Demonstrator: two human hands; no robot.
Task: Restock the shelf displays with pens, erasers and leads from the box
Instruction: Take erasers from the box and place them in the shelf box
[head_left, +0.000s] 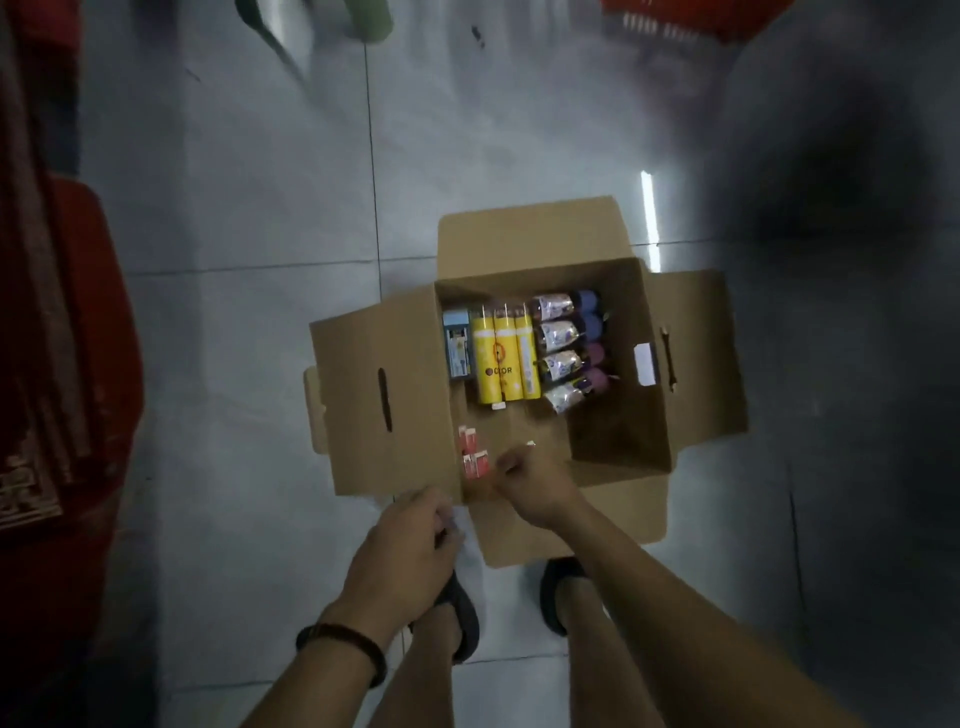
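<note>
Inside box (618, 415), red packs (475, 460) just left of right hand (524, 480).

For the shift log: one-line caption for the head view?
Person's right hand reaches into an open cardboard box beside small red packs; left hand hovers at its near corner.

Brown cardboard box (374, 395) on pale grey floor tiles (234, 208). Inside: three yellow tubes (506, 358), purple-capped packets (571, 345), one light-blue pack (458, 343), red-and-white small packets (474, 454). Dark beaded bracelet (343, 642) on my wrist.
</note>
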